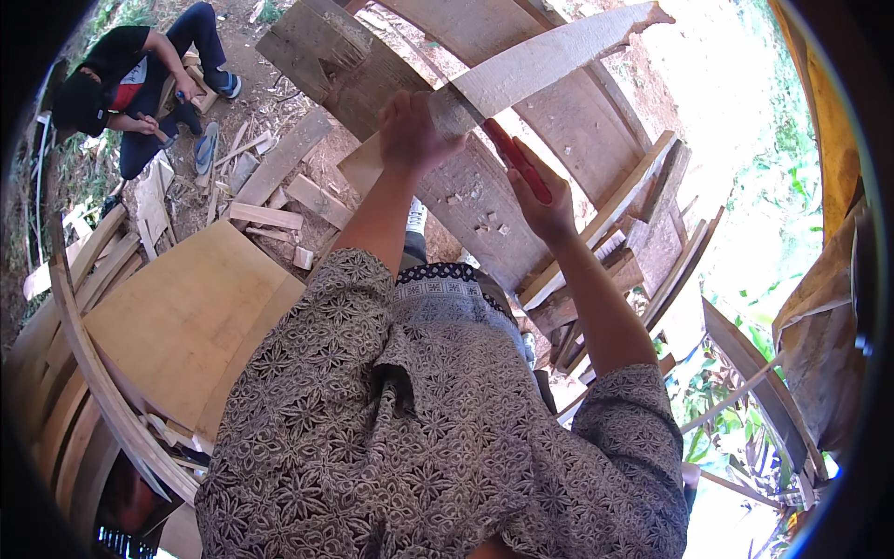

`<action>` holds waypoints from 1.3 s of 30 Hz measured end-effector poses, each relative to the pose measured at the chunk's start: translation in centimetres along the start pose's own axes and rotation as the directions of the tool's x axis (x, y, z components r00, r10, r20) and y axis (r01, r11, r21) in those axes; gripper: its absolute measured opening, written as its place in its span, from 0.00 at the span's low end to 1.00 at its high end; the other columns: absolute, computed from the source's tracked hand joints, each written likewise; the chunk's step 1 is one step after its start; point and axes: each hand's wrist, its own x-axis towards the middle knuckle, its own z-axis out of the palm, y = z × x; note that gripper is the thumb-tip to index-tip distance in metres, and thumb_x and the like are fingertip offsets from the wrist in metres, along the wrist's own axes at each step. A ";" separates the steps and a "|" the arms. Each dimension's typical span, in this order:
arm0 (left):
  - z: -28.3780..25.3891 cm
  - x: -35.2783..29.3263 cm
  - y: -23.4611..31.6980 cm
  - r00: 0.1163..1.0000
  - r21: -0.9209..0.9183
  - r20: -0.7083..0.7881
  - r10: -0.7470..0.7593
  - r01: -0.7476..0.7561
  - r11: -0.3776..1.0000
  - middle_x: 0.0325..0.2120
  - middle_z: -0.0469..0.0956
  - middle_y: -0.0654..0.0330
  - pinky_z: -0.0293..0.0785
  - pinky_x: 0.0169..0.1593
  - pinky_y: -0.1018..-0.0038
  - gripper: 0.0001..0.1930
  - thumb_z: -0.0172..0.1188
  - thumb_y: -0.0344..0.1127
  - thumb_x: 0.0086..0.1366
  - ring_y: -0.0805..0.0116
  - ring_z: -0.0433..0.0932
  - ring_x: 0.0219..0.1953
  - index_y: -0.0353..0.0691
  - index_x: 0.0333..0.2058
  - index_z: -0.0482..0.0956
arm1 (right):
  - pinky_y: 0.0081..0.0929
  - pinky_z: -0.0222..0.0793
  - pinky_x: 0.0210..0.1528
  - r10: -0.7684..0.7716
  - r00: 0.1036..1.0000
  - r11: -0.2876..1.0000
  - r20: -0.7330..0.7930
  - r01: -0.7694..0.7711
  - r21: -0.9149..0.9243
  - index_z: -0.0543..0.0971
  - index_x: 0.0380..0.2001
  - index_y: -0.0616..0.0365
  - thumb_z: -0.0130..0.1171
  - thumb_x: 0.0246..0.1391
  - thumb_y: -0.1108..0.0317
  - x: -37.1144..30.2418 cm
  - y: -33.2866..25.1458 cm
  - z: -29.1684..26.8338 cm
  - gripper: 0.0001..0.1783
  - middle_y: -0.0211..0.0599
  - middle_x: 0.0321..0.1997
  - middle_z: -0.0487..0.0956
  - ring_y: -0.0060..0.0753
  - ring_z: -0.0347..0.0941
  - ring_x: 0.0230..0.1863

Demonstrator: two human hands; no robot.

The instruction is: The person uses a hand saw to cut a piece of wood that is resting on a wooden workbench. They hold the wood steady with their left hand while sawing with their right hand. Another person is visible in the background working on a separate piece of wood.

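Note:
A long pale wooden board (549,61) with a ragged far-right end lies slantwise across a wide, weathered plank (480,200). My left hand (414,130) presses down on the board near its left end, fingers curled over it. In my right hand (540,191) is the red handle of a handsaw (507,149), with the fingers closed round the grip. Its thin dark blade shows almost edge-on and meets the board just right of my left hand. How deep the blade sits in the wood I cannot tell.
Another person (140,88) crouches at the far left, holding a tool. A sheet of plywood (186,317) leans at the near left beside curved strips. Stacked planks (643,242) stand to the right. Offcuts (265,216) and a sandal (206,149) litter the ground.

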 end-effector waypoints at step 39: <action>-6.8 6.4 5.8 0.913 -0.566 0.242 0.329 -0.143 0.812 0.17 0.60 0.58 0.59 0.30 0.62 0.28 0.66 0.45 0.68 0.65 0.59 0.23 0.34 0.19 0.61 | 0.18 0.66 0.46 0.657 0.463 0.562 -0.596 0.226 0.795 0.72 0.64 0.66 0.57 0.70 0.67 -28.7 -5.5 -2.1 0.24 0.28 0.41 0.77 0.16 0.70 0.41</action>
